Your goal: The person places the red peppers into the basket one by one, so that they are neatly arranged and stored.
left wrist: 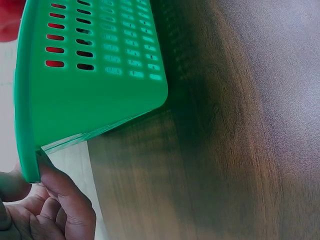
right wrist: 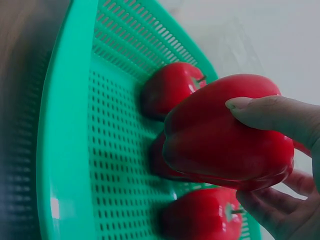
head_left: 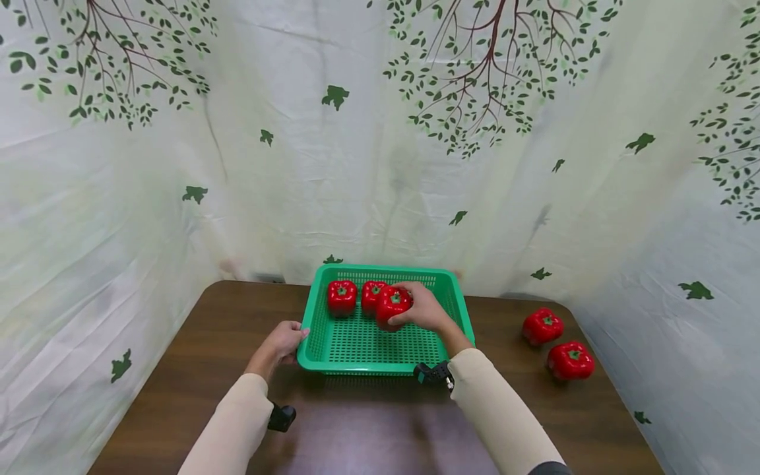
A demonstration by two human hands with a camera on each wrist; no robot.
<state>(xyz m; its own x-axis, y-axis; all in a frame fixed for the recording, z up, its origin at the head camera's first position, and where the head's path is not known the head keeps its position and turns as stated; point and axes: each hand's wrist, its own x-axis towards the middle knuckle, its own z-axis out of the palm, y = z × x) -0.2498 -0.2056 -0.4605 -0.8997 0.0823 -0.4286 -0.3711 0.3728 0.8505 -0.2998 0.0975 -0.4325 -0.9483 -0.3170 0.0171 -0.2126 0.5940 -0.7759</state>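
Note:
A green plastic basket [head_left: 368, 367] with perforated walls stands on the table. My left hand [head_left: 286, 340] pinches its left rim between thumb and fingers, as the left wrist view shows. My right hand [head_left: 423, 307] grips a red bell pepper [head_left: 393, 305] over the inside of the basket, thumb on the near side and fingers on the far side. Inside, a bell pepper [head_left: 342, 298] sits at the back left, and another bell pepper [head_left: 372, 295] is partly behind the held one. The right wrist view shows a further bell pepper [right wrist: 205, 215], mostly hidden by my hand in the head view.
Two more red bell peppers lie on the table to the right: a rear bell pepper [head_left: 543, 326] and a nearer bell pepper [head_left: 570, 360]. The brown wooden table [head_left: 356, 429] meets a leaf-printed curtain [head_left: 380, 165] behind the basket, with curtain at both sides too.

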